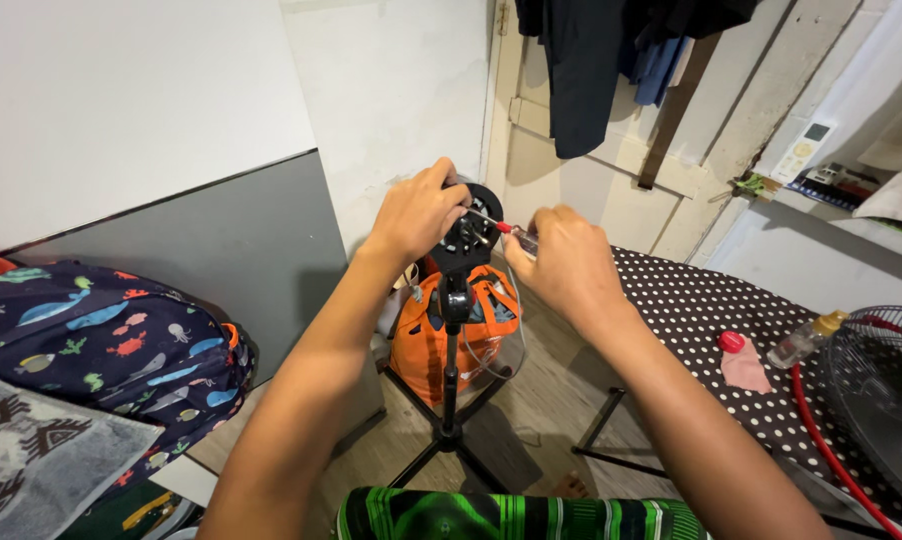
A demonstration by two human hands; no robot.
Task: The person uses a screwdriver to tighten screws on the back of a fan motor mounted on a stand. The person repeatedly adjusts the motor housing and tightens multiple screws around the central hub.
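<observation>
Gripping the black tripod head, left hand faces right hand clutching a screwdriver.

Patterned backpack is sitting left; orange bag is resting behind; dark clothes are hanging; fan is lying right on polka-dot cloth.

free: floor gap around tripod | blocked left: backpack | blocked right: dotted table

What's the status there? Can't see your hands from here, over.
Left hand grips black round head atop tripod stand. Right hand holds screwdriver, tip at head. Nothing between them.
</observation>
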